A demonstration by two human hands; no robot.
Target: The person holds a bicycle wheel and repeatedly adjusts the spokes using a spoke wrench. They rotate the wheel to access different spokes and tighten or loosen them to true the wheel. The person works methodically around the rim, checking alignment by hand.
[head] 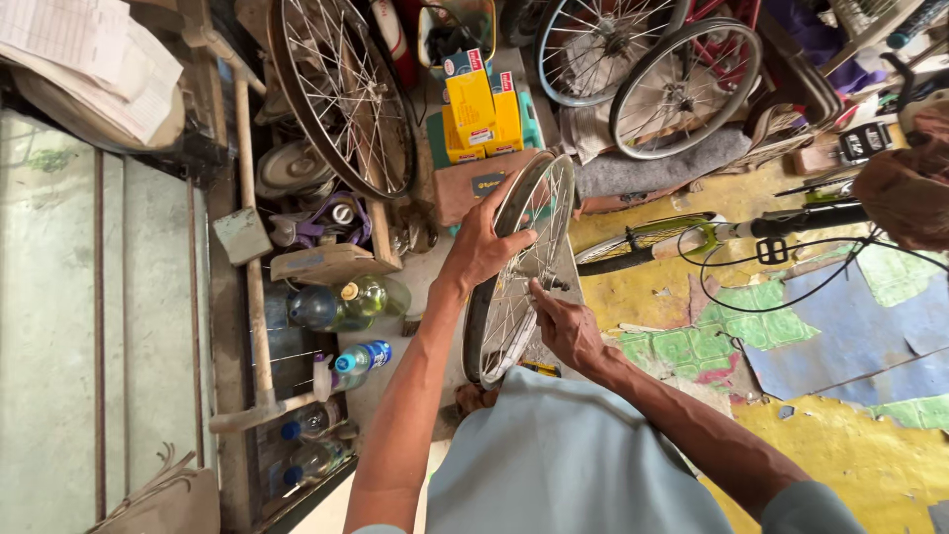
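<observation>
A spoked silver bicycle wheel rim point(519, 267) stands upright in front of a person in a pale blue shirt, its lower edge near the lap. The left hand point(484, 247) is clamped over the upper rim, steadying it; the right hand point(565, 326) sits at the hub, fingers pinched on something small near the axle, too small to identify. The work looks like hub or spoke adjustment; a next turn would want the rim kept steady. Beyond the left hand lie yellow cartons point(479, 109).
</observation>
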